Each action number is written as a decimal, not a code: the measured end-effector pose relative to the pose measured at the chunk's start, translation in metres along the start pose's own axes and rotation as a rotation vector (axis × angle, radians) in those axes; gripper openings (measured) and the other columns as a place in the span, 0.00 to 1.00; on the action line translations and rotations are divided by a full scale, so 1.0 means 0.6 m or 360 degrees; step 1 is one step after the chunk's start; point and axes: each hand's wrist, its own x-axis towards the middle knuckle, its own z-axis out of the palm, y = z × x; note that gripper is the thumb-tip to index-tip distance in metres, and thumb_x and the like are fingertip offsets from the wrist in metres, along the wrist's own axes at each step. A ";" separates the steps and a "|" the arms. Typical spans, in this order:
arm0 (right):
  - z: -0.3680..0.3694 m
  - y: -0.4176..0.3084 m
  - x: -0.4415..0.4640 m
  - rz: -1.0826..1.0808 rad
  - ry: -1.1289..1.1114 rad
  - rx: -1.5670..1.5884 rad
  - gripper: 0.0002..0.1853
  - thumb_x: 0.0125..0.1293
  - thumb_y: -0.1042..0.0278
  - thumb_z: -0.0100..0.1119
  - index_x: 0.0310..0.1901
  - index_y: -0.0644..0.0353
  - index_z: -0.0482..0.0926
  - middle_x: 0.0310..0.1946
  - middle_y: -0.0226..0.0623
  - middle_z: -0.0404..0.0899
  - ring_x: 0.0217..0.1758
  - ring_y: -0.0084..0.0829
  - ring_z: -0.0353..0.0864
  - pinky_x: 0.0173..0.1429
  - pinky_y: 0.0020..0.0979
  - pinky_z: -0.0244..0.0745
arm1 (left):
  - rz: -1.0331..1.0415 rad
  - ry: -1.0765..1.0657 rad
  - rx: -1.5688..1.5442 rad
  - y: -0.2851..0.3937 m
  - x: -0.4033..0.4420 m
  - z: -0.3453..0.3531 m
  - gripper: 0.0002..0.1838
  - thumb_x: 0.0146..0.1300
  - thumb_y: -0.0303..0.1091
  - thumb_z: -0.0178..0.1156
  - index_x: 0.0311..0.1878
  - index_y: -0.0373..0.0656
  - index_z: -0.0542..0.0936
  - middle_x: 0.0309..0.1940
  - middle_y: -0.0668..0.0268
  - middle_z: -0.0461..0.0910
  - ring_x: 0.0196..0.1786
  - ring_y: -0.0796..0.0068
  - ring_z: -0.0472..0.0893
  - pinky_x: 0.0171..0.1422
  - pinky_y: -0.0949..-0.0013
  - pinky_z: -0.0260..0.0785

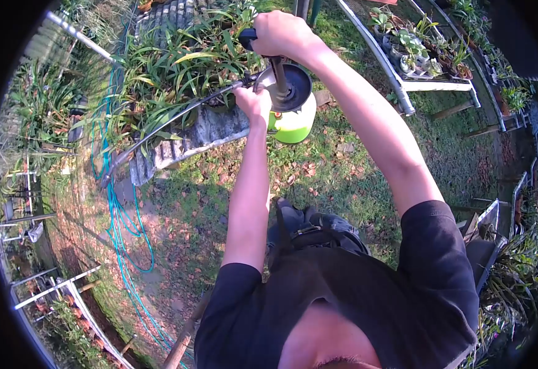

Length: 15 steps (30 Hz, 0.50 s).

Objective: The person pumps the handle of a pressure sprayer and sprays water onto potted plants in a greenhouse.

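A pump sprayer with a lime-green tank [293, 127] and a black funnel-shaped top [298, 86] is in front of me. My right hand [283, 38] is wrapped round the black pump handle [247, 39], above the tank on its raised shaft [278, 74]. My left hand [253, 103] is closed at the near left side of the sprayer's top, around the grip end of the spray wand; its fingers are partly hidden. The thin dark wand [170, 120] runs from there down to the left, past the leafy plants.
Strappy-leaved plants [176, 74] crowd a corrugated sheet bench [189, 138] at the left. A teal hose [118, 227] lies in loops on the ground. At the upper right, a metal-framed rack [435, 86] holds potted plants [410, 46]. Grass and dry leaves [299, 172] cover the ground.
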 end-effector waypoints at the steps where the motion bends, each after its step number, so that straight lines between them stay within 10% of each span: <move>1: 0.027 0.012 0.001 0.0066 -0.0045 0.0041 0.17 0.54 0.60 0.59 0.40 0.63 0.86 0.39 0.50 0.86 0.44 0.43 0.88 0.51 0.40 0.83 | -0.0050 -0.0046 0.0075 -0.015 0.007 0.002 0.21 0.55 0.17 0.63 0.50 0.29 0.66 0.39 0.49 0.83 0.41 0.63 0.85 0.47 0.63 0.76; 8: 0.208 0.076 -0.039 0.0118 -0.0030 0.0124 0.20 0.56 0.56 0.57 0.39 0.67 0.84 0.40 0.56 0.84 0.47 0.48 0.87 0.53 0.44 0.82 | -0.0069 -0.0098 0.0153 0.031 -0.003 -0.008 0.22 0.57 0.21 0.63 0.51 0.25 0.64 0.35 0.46 0.85 0.43 0.55 0.87 0.52 0.61 0.75; 15: 0.084 0.047 -0.029 0.0039 -0.0633 0.0122 0.22 0.55 0.57 0.60 0.46 0.65 0.83 0.41 0.53 0.85 0.46 0.49 0.87 0.51 0.45 0.82 | 0.0003 0.0002 0.0303 0.042 -0.030 -0.013 0.21 0.54 0.18 0.63 0.50 0.29 0.66 0.40 0.54 0.83 0.40 0.65 0.86 0.47 0.65 0.76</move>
